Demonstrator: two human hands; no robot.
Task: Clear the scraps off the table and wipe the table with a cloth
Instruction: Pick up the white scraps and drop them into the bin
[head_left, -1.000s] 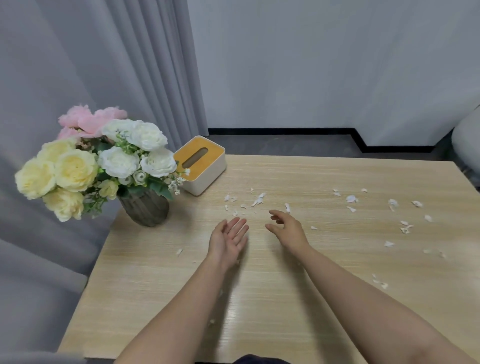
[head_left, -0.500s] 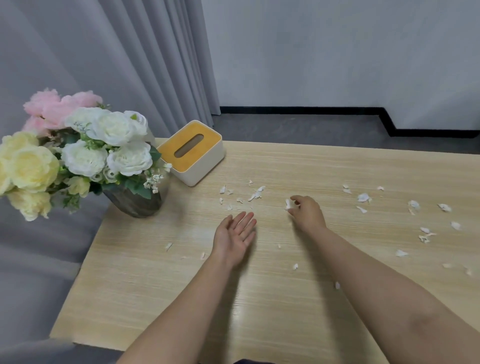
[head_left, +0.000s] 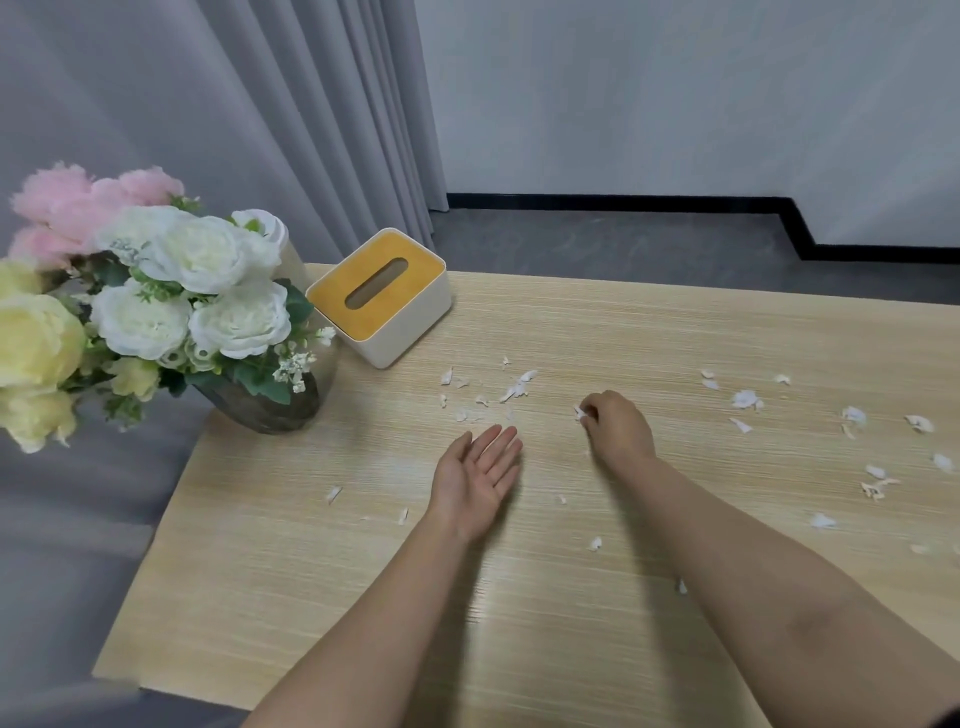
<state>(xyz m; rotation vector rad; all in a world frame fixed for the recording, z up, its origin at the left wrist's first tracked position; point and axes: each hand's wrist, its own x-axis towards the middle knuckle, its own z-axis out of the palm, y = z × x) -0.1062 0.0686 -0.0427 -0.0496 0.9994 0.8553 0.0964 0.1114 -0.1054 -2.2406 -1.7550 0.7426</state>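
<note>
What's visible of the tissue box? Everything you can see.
The tissue box is a squat cream container with rounded corners and a mustard-yellow top with an oval slot; no tissue shows. It looks like plastic. It sits upright, turned at an angle, at the far left of the table, close beside the flower vase. Neither hand touches it.

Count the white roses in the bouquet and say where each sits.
4 white roses: top centre, small one top right, lower left, lower right. Others may be hidden behind the bouquet.

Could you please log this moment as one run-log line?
phase: picking scraps | right hand: pinches white scrap | left hand: open, palm up | table: scraps remain | cloth: unseen
</note>
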